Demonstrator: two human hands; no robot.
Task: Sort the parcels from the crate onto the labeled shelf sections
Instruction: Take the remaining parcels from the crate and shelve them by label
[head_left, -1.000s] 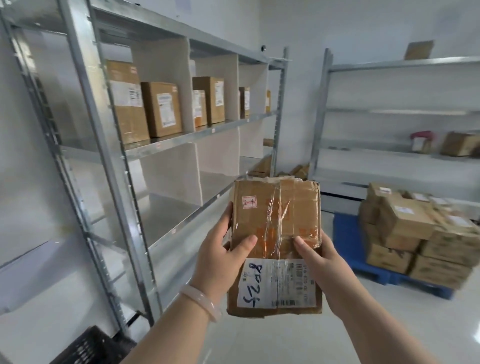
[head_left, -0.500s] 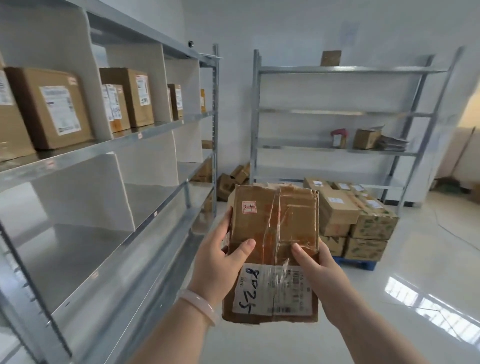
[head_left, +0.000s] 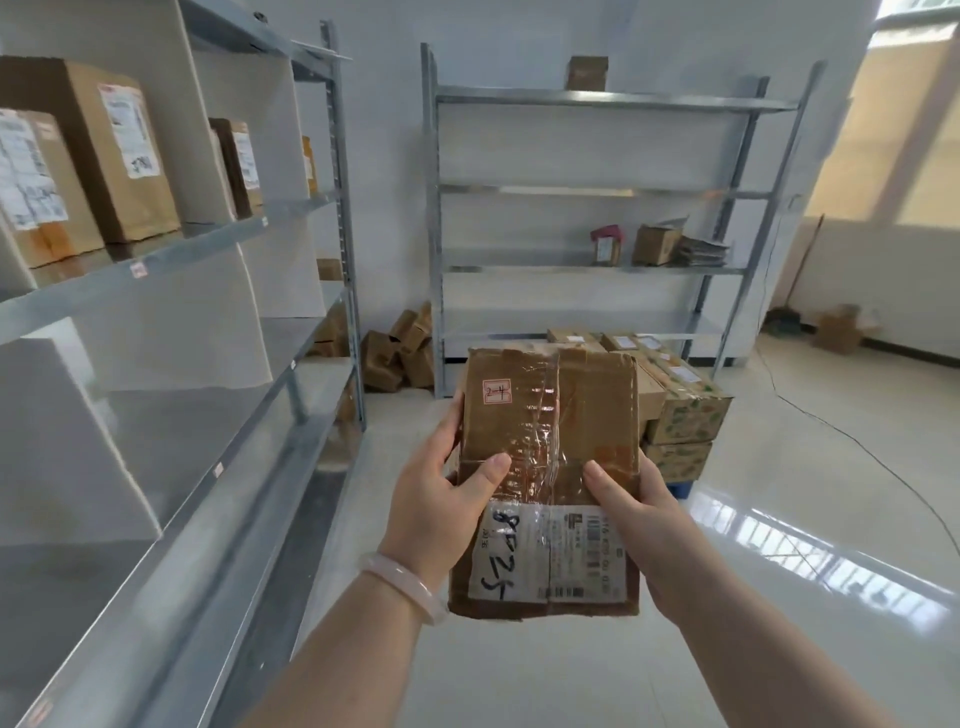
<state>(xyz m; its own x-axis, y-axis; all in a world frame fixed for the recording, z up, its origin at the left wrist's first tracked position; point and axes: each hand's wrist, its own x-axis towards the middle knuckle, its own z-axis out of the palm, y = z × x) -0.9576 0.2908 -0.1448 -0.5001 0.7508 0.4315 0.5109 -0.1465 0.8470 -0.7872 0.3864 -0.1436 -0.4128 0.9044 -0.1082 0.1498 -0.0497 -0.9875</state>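
While both thumbs lie on its taped face, the left hand and right hand each close their grip on one side of the worn cardboard parcel, held in mid-air beside the metal shelving at left. Its red-bordered sticker reads 2-4. Stacked cartons stand beyond.
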